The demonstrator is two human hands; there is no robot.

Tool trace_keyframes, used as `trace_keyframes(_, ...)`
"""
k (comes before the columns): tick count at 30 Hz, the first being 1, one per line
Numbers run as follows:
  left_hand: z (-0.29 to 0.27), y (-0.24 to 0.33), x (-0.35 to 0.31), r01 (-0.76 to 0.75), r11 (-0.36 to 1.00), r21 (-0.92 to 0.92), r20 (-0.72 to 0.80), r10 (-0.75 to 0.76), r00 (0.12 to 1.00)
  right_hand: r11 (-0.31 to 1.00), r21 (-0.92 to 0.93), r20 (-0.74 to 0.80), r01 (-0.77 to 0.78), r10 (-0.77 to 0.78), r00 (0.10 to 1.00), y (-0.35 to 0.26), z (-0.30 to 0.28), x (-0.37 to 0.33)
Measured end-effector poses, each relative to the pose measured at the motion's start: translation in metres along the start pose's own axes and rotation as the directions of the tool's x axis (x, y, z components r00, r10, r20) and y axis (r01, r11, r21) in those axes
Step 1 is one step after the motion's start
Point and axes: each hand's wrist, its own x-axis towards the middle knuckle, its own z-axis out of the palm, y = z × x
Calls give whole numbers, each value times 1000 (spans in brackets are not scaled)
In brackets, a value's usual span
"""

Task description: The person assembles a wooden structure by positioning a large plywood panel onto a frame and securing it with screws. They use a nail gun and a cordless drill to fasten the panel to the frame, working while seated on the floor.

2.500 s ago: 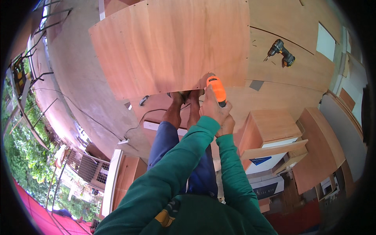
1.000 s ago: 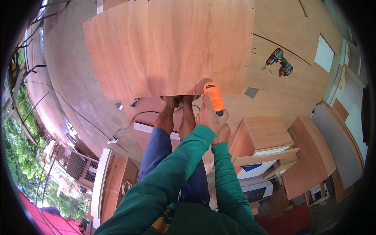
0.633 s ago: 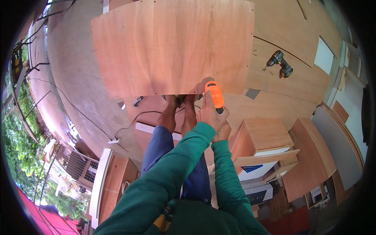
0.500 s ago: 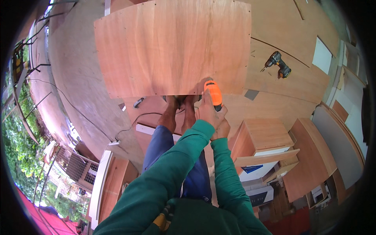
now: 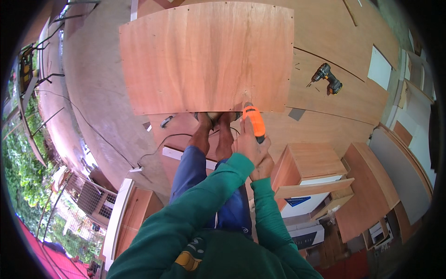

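Observation:
Both my hands grip an orange power drill [image 5: 253, 122] whose front end meets or hovers just over the near edge of a large wooden panel [image 5: 204, 60]; exact contact cannot be made out. My left hand [image 5: 247, 143] is closed along the drill's body. Lower down and to the right, my right hand [image 5: 263, 168] is closed round what seems to be its handle, which the fingers mostly hide. Small dark fastener heads or holes dot the panel's edges. A pale scuffed spot shows on the panel just beyond the drill's front.
A black cordless drill [image 5: 327, 78] lies on wooden sheets at the right. Wooden cabinets [image 5: 316, 160] and boards [image 5: 402, 162] stand at the lower right. A dark cable [image 5: 179, 135] winds over the floor by my feet. Another cabinet [image 5: 134, 218] stands at the lower left.
The drill and both hands have moved toward me, closer to the panel's near edge. The pale spot on the panel now shows more plainly. My view has shifted slightly.

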Motion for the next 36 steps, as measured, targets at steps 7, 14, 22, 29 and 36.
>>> trace_keyframes(7,8,14,-67,-167,986,-1,65,166,984,982,52,-1,179,-180,984,9,-56,-41)
trace_keyframes(14,-9,54,-83,-340,936,88,-4,342,940,975,-61,-70,216,-220,973,-25,-87,-37)
trace_keyframes(22,-68,117,-70,-369,906,206,-26,382,924,939,-36,-115,342,-344,932,-107,-95,-12)
trace_keyframes(29,-119,147,-11,-412,901,136,63,407,911,950,48,-212,310,-294,932,-159,-74,32)
trace_keyframes(36,-136,171,74,-323,944,68,134,312,941,958,30,-186,284,-274,944,-200,-44,90)
